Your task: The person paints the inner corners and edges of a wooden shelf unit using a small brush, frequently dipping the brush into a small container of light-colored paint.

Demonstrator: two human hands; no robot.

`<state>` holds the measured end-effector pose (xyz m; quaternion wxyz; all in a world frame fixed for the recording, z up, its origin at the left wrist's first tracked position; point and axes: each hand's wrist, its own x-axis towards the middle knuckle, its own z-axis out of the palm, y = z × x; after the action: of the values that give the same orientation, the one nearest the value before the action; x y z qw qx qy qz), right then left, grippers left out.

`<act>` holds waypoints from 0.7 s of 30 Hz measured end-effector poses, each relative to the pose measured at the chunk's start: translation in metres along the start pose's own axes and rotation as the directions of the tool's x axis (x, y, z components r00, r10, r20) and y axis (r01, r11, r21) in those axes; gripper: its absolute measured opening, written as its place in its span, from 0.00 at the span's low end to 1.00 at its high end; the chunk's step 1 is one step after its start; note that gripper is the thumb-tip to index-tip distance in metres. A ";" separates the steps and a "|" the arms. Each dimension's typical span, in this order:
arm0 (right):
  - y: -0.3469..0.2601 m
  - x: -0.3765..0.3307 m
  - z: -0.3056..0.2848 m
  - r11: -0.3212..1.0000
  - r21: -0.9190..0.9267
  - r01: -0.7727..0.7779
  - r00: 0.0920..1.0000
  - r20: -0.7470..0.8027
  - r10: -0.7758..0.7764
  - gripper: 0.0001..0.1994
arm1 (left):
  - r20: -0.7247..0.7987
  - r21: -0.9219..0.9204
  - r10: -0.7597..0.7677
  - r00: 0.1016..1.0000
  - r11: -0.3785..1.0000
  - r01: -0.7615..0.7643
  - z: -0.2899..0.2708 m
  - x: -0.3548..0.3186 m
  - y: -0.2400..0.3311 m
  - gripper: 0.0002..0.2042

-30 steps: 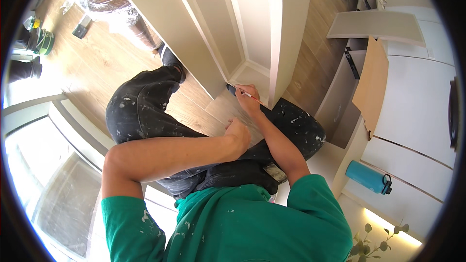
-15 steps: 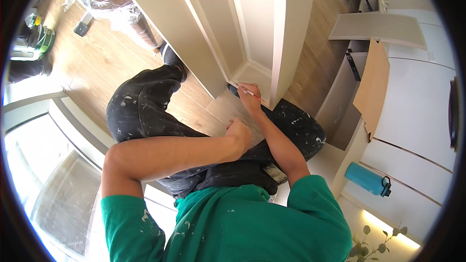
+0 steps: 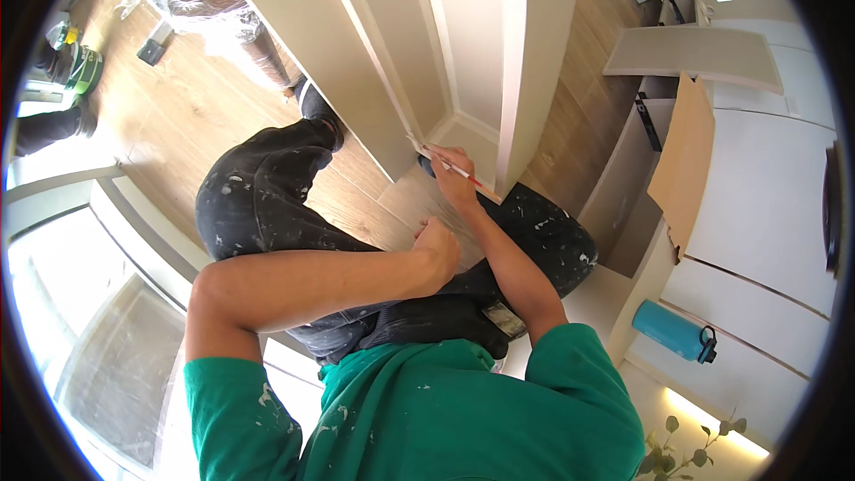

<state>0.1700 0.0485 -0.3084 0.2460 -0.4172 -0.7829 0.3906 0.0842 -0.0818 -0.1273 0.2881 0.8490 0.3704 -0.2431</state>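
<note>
My right hand (image 3: 456, 180) is closed round a slim paintbrush (image 3: 475, 183) with a red and white handle. The brush points up and left, its tip by the lower front corner of a cream cabinet frame (image 3: 356, 80) with a deep recess. That tip is too small to tell whether it touches. Lower and to the left, my left hand (image 3: 436, 254) is curled into a fist above my lap, its palm hidden, so anything inside cannot be made out. Both forearms are bare below green sleeves, over paint-spotted black trousers (image 3: 267, 191).
Plastic-wrapped goods (image 3: 196, 13) lie on the wooden floor (image 3: 169, 125) at the upper left. Further left are a green tub (image 3: 86, 69) and another person's dark-clad leg (image 3: 49, 127). To the right are an open drawer (image 3: 623, 196), a cardboard sheet (image 3: 686, 165) and a teal bottle (image 3: 668, 328).
My right hand has shifted slightly up and left with the paintbrush, bringing its tip nearer the frame's front edge. My left hand has hardly moved.
</note>
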 end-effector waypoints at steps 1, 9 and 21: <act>-0.002 -0.002 -0.003 0.999 -0.032 0.004 1.000 -0.021 -0.004 0.10 | -0.002 -0.012 0.000 1.000 1.000 0.000 -0.001 -0.001 -0.001 0.31; 0.039 -0.012 -0.008 0.988 -0.114 -0.105 0.992 -0.081 0.096 0.08 | 0.004 -0.024 0.001 1.000 1.000 0.000 0.000 0.004 0.000 0.30; -0.077 0.008 -0.028 0.983 0.003 0.183 0.983 -0.010 -0.183 0.12 | -0.041 -0.059 -0.102 0.994 0.993 0.099 0.017 0.026 0.011 0.20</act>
<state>0.1505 0.0401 -0.2288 0.2855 -0.3449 -0.8160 0.3657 0.1055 -0.0861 -0.1523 0.2914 0.8257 0.4257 -0.2281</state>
